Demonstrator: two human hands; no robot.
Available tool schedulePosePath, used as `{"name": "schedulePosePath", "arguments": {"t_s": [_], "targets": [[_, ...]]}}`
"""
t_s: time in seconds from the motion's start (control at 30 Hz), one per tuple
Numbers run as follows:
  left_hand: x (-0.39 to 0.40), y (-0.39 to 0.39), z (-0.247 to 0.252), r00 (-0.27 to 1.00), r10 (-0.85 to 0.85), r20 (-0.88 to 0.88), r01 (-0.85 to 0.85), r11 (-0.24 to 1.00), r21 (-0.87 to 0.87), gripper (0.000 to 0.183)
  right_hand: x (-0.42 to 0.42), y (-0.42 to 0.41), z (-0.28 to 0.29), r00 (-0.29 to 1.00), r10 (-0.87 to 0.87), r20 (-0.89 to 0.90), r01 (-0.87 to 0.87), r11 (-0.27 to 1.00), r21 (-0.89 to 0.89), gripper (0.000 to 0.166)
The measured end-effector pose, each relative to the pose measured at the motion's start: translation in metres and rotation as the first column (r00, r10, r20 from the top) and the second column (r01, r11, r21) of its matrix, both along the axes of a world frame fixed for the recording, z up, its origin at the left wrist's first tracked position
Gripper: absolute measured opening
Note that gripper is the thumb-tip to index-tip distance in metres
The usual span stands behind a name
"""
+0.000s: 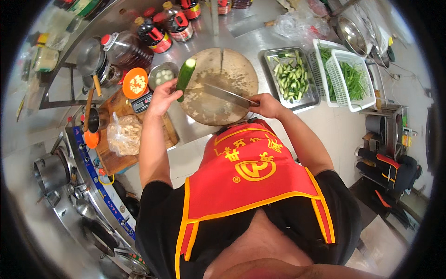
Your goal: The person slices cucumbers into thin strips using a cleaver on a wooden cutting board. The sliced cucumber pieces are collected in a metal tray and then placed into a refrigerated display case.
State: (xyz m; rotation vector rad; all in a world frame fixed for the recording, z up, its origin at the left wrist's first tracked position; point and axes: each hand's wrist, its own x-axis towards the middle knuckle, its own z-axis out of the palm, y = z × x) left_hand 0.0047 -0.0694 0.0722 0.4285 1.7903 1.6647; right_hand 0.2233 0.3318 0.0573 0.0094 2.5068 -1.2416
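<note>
A cucumber [185, 78] with a pale cut end is tilted upward in my left hand [163, 97], over the left side of a round wooden chopping block [223, 115]. My right hand [267, 106] grips a knife [226, 95] by its handle at the block's right edge. The blade lies across the middle of the block and points to the left. The block has a dark crack at its far side and worn, damp-looking patches. To the right, a metal tray [267, 69] holds cut green cucumber pieces [291, 76].
White plastic baskets [369, 94] of green stalks stand beyond the tray. On the left are an orange bowl [128, 75] of pale pieces, a digital scale [142, 103], a metal bowl [152, 77] and a plastic bag [123, 136]. Sauce bottles [181, 31] line the back.
</note>
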Motion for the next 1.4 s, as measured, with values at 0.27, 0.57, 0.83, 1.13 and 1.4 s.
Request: {"name": "schedulePosePath", "arguments": {"t_s": [0.27, 0.57, 0.83, 1.13, 1.4], "targets": [[0.076, 0.067, -0.047, 0.585, -0.385, -0.714, -0.144, 0.817, -0.559, 0.047, -0.001, 0.007, -0.009, 0.991, -0.115, -0.062, 0.124, 0.975, 0.183, 0.035], [0.119, 0.067, -0.139, 0.429, -0.017, -0.903, -0.500, 0.829, -0.253, 0.038, -0.009, -0.029, -0.044, 0.998, -0.055, -0.009, 0.055, 0.944, 0.326, 0.031], [0.098, 0.044, -0.164, 0.291, 0.054, -0.955, -0.506, 0.856, -0.106, 0.022, -0.061, -0.086, -0.014, 0.982, 0.156, -0.102, -0.096, 0.893, 0.439, 0.023], [0.096, 0.044, -0.173, 0.302, 0.088, -0.949, -0.526, 0.846, -0.089, 0.024, -0.089, -0.126, 0.028, 0.938, 0.340, -0.071, -0.245, 0.793, 0.557, 0.021], [0.095, 0.047, -0.180, 0.312, 0.065, -0.948, -0.518, 0.848, -0.112, 0.029, -0.099, -0.138, 0.025, 0.941, 0.288, 0.180, -0.337, 0.725, 0.601, 0.024]]}}
